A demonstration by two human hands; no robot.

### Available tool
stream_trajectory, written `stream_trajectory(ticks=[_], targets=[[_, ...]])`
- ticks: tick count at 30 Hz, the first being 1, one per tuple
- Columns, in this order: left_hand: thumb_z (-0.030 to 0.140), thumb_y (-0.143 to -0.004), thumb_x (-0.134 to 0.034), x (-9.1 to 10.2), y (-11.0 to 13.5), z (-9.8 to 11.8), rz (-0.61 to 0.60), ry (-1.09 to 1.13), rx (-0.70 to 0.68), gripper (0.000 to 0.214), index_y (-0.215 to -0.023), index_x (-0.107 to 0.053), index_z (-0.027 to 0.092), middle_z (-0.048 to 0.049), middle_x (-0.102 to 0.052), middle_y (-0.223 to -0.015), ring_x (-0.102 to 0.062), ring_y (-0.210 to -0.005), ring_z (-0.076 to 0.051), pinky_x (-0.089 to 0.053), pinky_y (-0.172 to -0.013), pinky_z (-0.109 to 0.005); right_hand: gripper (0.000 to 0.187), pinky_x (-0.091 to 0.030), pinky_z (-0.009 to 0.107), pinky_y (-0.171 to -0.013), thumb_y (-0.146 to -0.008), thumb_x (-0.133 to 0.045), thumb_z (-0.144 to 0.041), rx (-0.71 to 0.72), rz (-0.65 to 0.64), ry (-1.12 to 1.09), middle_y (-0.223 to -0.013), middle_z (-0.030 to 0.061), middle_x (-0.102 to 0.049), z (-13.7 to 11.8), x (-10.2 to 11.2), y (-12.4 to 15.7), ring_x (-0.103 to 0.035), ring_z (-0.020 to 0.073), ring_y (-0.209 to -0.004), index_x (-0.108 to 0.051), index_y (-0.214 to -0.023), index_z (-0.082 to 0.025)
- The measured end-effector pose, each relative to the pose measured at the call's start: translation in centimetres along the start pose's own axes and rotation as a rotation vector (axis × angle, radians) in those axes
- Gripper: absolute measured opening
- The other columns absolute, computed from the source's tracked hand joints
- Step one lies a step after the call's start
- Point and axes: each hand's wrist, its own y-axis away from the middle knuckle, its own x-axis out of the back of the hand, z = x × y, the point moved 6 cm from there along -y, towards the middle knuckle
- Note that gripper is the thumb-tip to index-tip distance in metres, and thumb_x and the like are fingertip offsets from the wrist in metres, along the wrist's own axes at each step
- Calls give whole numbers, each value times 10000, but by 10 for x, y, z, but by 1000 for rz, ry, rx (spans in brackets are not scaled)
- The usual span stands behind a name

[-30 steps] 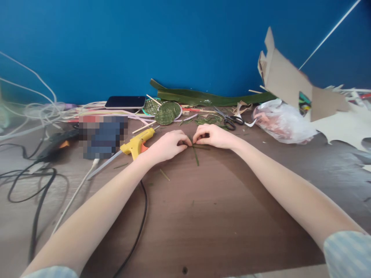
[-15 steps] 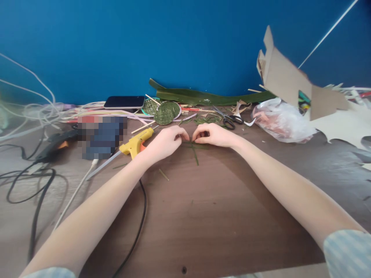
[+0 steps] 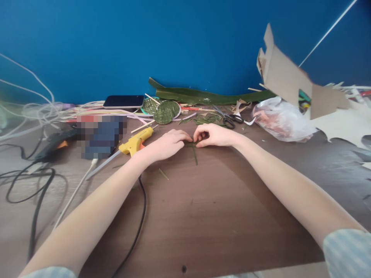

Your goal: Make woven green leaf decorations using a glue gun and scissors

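Observation:
Thin green leaf strips (image 3: 195, 153) lie crossed on the brown table (image 3: 203, 216), a little past its middle. My left hand (image 3: 166, 144) rests on the table with its fingers curled and its fingertips pinching the strips from the left. My right hand (image 3: 213, 135) pinches the same strips from the right, fingers bent over them. The two hands nearly touch. Where the strips cross is hidden under my fingers.
A yellow glue gun (image 3: 136, 141) lies just left of my left hand, its black cord running toward me. Behind are woven green discs (image 3: 164, 111), scissors (image 3: 228, 120), a long green leaf (image 3: 208, 96), a phone (image 3: 124, 101), a plastic bag (image 3: 281, 121), cardboard (image 3: 290, 81) and tangled cables (image 3: 29, 116).
My left hand's fingers have flattened and slid a little to the right over the strips. The right hand has barely moved.

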Motion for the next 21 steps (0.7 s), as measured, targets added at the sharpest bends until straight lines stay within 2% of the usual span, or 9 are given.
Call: stream_trajectory(ticks=[8,11,15,21], targets=[[130,-779,-296,0,0,-3,3,-4,-25,445,-1123,-574,172,-34,-564,-1228,-457,-1167,-158,-306,-1052,-317,189,-370,282,-655,-669,-667,-310,10,2,-32,-741,5,-559,0,1,2,-475,132,-694,-647,-795,-170],[116,-795,-301,1,-1,-3,41,0,-41,414,-1087,-588,180,-30,-589,-1185,-491,-1123,-150,-336,-1023,-311,176,-377,281,-656,-672,-665,-304,14,3,-53,-749,6,-562,1,1,2,-487,133,-701,-648,-787,-172],[183,-824,-397,4,-1,-4,129,-16,-43,280,-1013,-602,171,-48,-620,-1041,-547,-995,-169,-411,-916,-311,164,-383,288,-670,-676,-660,-298,14,8,-62,-754,8,-558,1,1,1,-496,138,-714,-645,-778,-171],[225,-798,-508,3,0,-9,142,-105,35,184,-939,-606,159,-60,-597,-935,-555,-906,-200,-432,-832,-333,157,-380,287,-667,-684,-648,-304,22,3,-59,-767,12,-573,0,1,2,-493,136,-714,-641,-771,-173]])
